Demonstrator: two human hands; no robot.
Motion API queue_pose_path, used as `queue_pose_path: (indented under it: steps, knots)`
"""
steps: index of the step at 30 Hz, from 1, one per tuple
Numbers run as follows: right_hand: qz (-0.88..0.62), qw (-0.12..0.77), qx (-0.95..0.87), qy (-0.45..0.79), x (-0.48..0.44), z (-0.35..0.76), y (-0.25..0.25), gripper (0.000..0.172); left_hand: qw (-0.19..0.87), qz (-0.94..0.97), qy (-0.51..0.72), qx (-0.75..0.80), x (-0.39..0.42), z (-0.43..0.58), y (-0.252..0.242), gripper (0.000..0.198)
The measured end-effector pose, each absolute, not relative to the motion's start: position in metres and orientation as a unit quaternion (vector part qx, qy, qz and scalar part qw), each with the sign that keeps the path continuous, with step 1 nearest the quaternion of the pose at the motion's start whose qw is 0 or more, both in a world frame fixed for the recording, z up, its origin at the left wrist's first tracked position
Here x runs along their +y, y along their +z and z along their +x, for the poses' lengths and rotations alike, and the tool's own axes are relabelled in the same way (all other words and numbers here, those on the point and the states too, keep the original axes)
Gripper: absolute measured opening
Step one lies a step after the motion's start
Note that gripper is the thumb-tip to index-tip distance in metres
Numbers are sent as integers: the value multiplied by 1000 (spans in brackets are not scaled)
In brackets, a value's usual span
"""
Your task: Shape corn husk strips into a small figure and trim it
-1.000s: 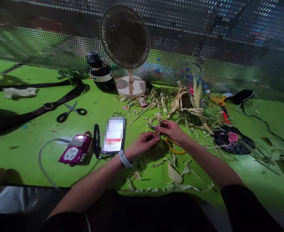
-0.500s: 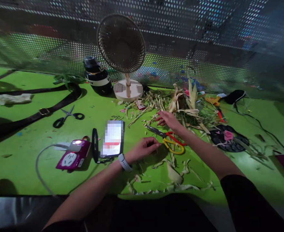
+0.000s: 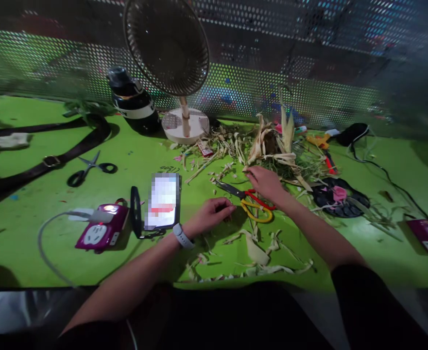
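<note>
Above the near middle of the green table, my left hand point(image 3: 212, 215) has its fingers curled and thumb tip against them; anything held there is too small to make out. Farther right, my right hand point(image 3: 266, 183) reaches to the edge of a heap of dry corn husks point(image 3: 263, 146), its fingers drawn together at a husk end. What lies between those fingertips is hidden. Between the hands rest scissors with red and yellow handles point(image 3: 258, 212), blades slightly apart. Husk scraps point(image 3: 255, 249) are scattered nearer me.
A phone point(image 3: 162, 199) and a purple power strip point(image 3: 102, 227) lie left, with black scissors point(image 3: 88, 167) beyond. A fan point(image 3: 185, 126) and dark bottle point(image 3: 137, 104) stand behind. Right are a black tray with pink scraps point(image 3: 341, 206), a glue gun point(image 3: 319, 141) and a second power strip point(image 3: 427, 236).
My right hand has gone from spread fingers to fingers drawn together at the husk heap. My left hand stays curled in about the same place. The view has shifted slightly.
</note>
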State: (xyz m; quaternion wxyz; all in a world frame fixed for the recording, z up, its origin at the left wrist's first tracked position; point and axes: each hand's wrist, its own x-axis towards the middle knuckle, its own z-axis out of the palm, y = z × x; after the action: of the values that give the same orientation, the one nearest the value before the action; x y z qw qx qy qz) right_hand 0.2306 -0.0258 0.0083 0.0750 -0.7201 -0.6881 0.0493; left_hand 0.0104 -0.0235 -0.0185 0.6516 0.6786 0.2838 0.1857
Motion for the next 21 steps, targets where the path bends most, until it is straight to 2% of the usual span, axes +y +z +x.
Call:
queue_pose_path:
  steps: [4,9,15,21]
  knots:
    - [-754,22,-657,18,-12,230,8,34,651,681,182,280,-24,10,-19,30]
    - [-781,-14,-625,3,1,227,1,55,649,683,177,284,-23,10,-20,33]
    - [-761,-11,-649,-3,1,230,-5,32,643,688,172,290,-23,10,-21,34]
    - [-752,59,-656,-12,-8,232,-1,29,635,695,167,294,-24,10,-18,35]
